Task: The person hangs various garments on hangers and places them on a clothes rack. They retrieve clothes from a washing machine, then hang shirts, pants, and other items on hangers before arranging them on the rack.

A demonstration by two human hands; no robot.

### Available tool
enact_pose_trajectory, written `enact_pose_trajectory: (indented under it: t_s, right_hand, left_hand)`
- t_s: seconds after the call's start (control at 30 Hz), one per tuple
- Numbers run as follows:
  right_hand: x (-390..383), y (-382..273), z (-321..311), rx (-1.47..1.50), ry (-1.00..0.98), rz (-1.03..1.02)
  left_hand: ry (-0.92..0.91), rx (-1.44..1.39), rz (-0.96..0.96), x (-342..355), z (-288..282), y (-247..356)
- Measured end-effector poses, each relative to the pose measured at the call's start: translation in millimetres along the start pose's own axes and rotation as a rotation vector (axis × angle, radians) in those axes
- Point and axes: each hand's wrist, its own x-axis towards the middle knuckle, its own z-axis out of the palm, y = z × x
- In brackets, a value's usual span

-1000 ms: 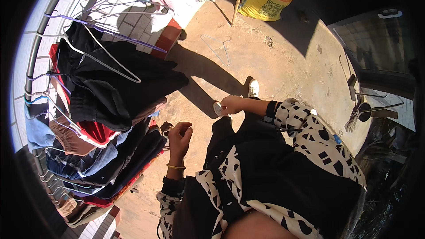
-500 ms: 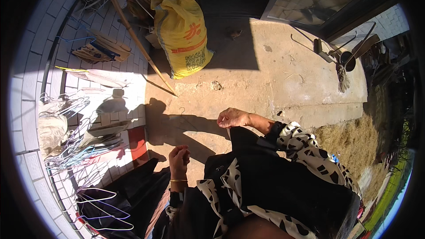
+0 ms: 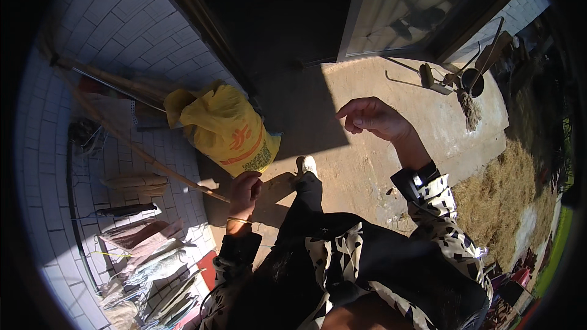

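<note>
My right hand point(image 3: 374, 120) is raised over the sunlit concrete, its index finger stretched out and the other fingers loosely bent; nothing shows in it. Lower and to the left, my left hand point(image 3: 246, 192) is closed with its fingers curled in, and I see nothing in it. A bracelet point(image 3: 239, 220) circles the left wrist. In the view the left hand lies just below the yellow sack point(image 3: 223, 125), without visible contact. My foot in a white shoe point(image 3: 309, 165) is stepping forward between the hands.
A bamboo pole point(image 3: 131, 146) leans along the tiled wall point(image 3: 113, 21) at left. Cloths point(image 3: 143, 235) and hangers hang below it. Ahead is a dark doorway point(image 3: 287, 12) beside a glazed door point(image 3: 403, 12). A broom point(image 3: 469, 110) and straw point(image 3: 483, 201) lie to the right.
The view has turned and come closer to the doorway and sack. My right hand has opened from a pinch and risen outward. My left hand stays closed. A shoe has come into view.
</note>
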Motion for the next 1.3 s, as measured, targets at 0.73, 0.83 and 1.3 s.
enact_pose_trajectory:
  t_s: [0.73,0.83,1.3]
  right_hand:
    - [545,-227,-715,-0.071,0.215,0.222]
    - [691,-236,-802,0.002,0.134,0.318]
    - [1189,-358,-1162,-0.072,0.421,0.631]
  left_hand:
    - [-0.122,-0.103,0.063,792,284,477]
    - [-0.098,-0.222,0.214,875,273,543]
    - [0.155,-0.186,0.263,1360,172,922]
